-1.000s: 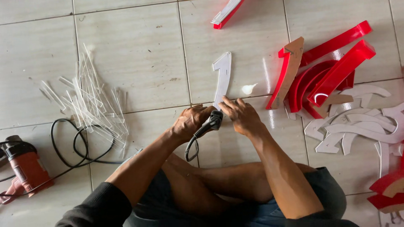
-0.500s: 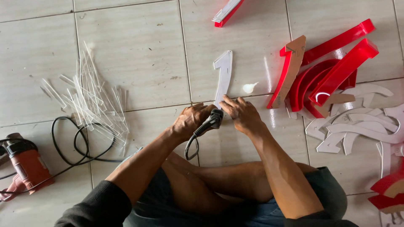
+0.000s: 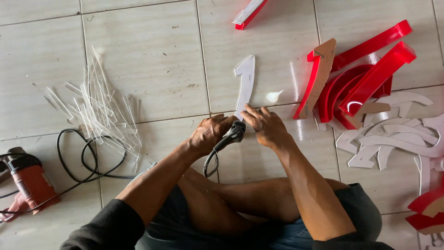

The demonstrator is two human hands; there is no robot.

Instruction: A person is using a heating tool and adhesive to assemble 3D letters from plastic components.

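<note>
Trimming seemed underway: left hand (image 3: 209,134) clenched the corded black tool (image 3: 235,133) at frame centre, right hand (image 3: 264,125) pinned the white cutout (image 3: 244,83) on the floor (image 3: 152,51); steadiness mattered next.

Pale glossy tiled floor (image 3: 148,51), grey grout

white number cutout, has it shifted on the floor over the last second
No. The white number cutout keeps the same place against the tile joint beside it and the red letter pieces; the left hand and right hand stay at its lower end.
</note>
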